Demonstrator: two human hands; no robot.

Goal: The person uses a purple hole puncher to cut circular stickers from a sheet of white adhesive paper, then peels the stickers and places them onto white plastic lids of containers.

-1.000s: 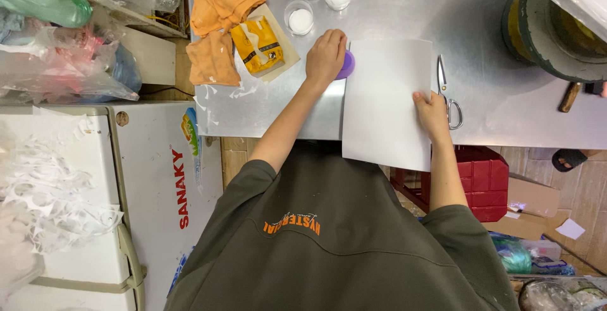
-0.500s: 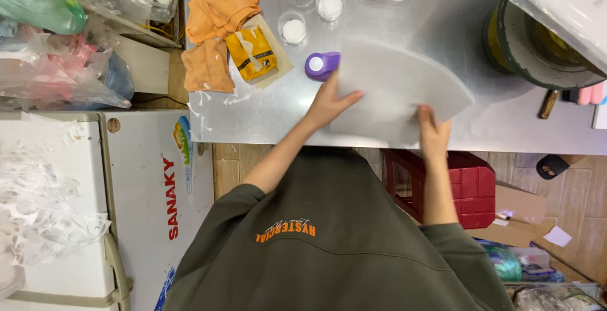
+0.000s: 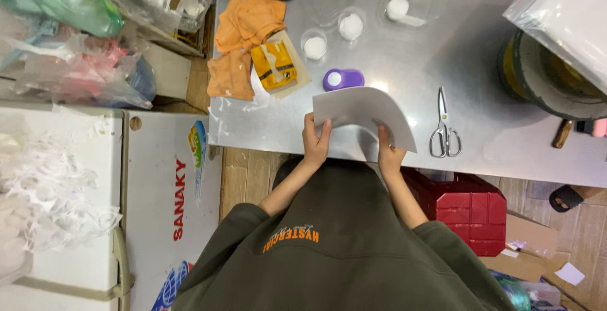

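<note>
The white sheet (image 3: 361,116), earlier flat on the metal table (image 3: 480,64), is now lifted and curled. Both hands, left hand (image 3: 315,141) and right hand (image 3: 389,153), have drawn back to grip its near edge.

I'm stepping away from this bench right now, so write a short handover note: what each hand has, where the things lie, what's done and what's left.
Left hand: grips the left edge of the white sheet.
Right hand: grips the sheet's lower edge.
Sheet: lifted off the metal table, curled over, near the table's front edge.
Purple punch: on the table just beyond the sheet, untouched.
Scissors: on the table to the right, untouched.
Done: sheet picked up with both hands.
Left: no cut or punched hole shows in the sheet.
</note>
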